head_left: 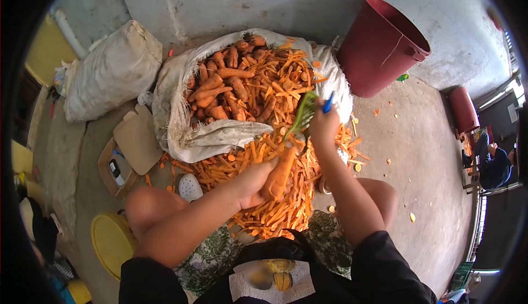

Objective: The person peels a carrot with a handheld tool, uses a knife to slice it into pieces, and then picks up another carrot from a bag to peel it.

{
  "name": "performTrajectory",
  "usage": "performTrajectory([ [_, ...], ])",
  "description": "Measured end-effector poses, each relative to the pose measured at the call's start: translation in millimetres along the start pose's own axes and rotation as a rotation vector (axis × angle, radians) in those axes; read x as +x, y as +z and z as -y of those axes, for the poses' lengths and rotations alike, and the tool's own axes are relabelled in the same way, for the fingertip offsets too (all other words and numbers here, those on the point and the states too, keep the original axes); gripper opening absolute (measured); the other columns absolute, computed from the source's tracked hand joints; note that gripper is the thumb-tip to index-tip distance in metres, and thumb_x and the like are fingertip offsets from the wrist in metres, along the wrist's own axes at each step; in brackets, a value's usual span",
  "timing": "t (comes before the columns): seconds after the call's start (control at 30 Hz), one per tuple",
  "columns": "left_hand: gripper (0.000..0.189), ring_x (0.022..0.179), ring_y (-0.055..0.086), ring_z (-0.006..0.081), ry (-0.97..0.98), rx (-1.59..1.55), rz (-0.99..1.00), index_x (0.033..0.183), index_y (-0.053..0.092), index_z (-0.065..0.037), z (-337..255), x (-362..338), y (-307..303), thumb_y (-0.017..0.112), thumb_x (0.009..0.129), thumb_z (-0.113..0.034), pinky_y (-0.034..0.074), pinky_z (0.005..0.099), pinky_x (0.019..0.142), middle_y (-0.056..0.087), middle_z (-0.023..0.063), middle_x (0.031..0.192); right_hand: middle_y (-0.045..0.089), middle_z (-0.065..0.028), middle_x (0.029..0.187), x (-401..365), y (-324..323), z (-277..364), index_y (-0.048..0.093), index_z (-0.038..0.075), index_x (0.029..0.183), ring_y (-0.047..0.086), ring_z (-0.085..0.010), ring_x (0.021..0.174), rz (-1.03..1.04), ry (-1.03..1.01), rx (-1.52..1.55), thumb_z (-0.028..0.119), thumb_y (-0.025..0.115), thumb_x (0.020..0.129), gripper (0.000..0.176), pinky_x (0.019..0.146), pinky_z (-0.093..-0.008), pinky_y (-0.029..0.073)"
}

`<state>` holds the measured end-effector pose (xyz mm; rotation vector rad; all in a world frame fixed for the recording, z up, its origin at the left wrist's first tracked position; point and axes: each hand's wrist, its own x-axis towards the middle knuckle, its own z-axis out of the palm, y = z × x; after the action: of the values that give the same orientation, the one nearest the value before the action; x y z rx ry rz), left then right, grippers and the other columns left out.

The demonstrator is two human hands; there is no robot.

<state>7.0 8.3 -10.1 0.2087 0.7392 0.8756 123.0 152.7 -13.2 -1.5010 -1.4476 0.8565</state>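
My left hand (253,183) is wrapped round a thick, partly peeled carrot (279,173), tilted with its far end up and away from me. Just beyond that end, my right hand (323,123) is closed on a green slotted tool (303,111), whose exact kind I cannot make out. A blue handle-like piece (328,103) sticks up by the right fingers. Under both hands spreads a heap of cut carrot sticks (286,208). Behind it, an open white woven sack (173,122) holds whole carrots (212,92) and more cut sticks (280,73).
A tall dark red bin (366,51) stands by the wall at the right. To the left are a full white sack (118,70), a cardboard box (113,169) with a small dark device inside, and a yellow bucket (110,243). Another person (492,166) sits far right.
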Motion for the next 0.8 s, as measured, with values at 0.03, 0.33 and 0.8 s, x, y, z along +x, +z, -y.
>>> performTrajectory([
  [0.03,0.037,0.066,0.050,0.0154,-0.040,0.059,0.073,0.106,0.045,-0.005,-0.5,-6.3,7.2,0.031,0.093,-0.036,0.046,0.0285,0.054,0.049,0.0062,0.078,0.048,-0.0066,0.052,12.5,-5.3,-3.7,0.051,-0.001,0.078,0.044,-0.0130,0.044,-0.079,-0.018,-0.028,0.025,0.047,0.090,0.029,0.042,-0.0295,0.035],
  [0.33,0.031,0.075,0.056,0.0210,0.099,-0.057,-0.219,0.106,0.046,-0.004,-10.5,-5.2,3.1,0.035,0.092,-0.029,0.048,0.0331,0.053,0.054,0.0101,0.088,0.041,0.0042,0.053,-32.2,-4.4,38.5,0.049,0.005,0.070,0.034,-0.0055,0.045,0.227,0.055,0.282,0.026,0.050,0.089,0.028,0.041,-0.0234,0.027],
  [0.8,0.041,0.067,0.054,0.0131,0.053,0.126,-0.172,0.109,0.048,-0.004,4.1,-10.1,9.4,0.028,0.094,-0.036,0.046,0.0260,0.055,0.053,0.0045,0.081,0.047,-0.0069,0.052,23.2,-7.1,-1.0,0.053,-0.001,0.078,0.042,-0.0151,0.046,-0.150,-0.074,-0.030,0.023,0.048,0.088,0.026,0.046,-0.0329,0.035],
])
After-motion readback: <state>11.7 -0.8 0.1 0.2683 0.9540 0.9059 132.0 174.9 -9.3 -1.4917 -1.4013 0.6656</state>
